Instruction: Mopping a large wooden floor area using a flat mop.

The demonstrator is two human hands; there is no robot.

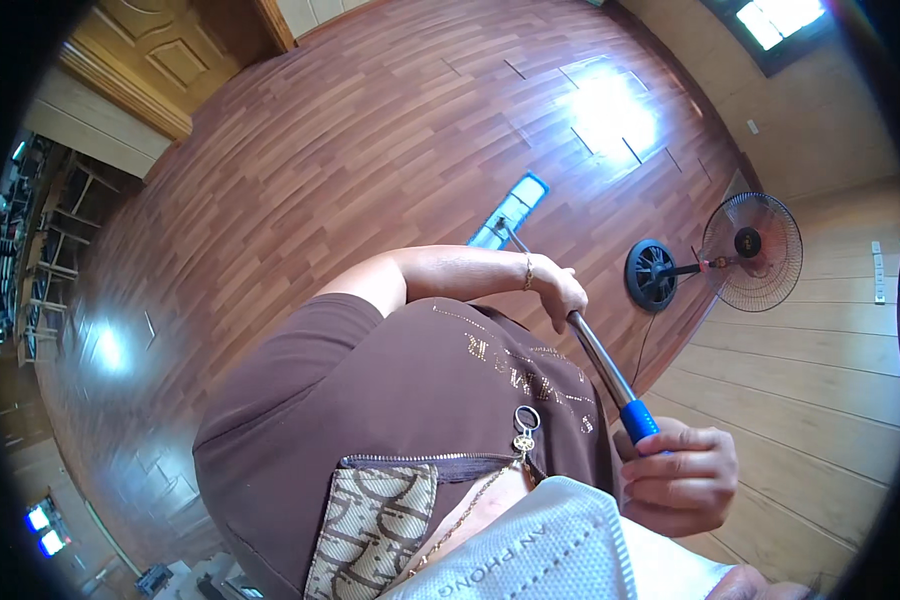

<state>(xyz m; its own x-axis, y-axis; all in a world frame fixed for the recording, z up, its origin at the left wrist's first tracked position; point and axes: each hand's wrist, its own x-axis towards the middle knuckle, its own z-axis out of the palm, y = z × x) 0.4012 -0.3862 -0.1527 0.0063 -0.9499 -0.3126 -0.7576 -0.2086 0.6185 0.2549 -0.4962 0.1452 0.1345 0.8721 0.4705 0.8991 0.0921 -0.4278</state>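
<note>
- Left hand (558,288), middle right: curled round the shiny silver metal pole (600,355).
- Right hand (682,478), lower right: wrapped round its blue plastic grip (638,418).
- Flat blue mop head (523,200), upper middle: on the brown wood floor (370,150).
- A wide swing might tip the round black wire fan (747,241), right.

Grey mask (540,535): 1 printed line, 2 words, dark capitals. Brown shirt (370,380): gold studded capitals toward right edge, partly folded. Fan hub (748,242): mark too small to read.
</note>
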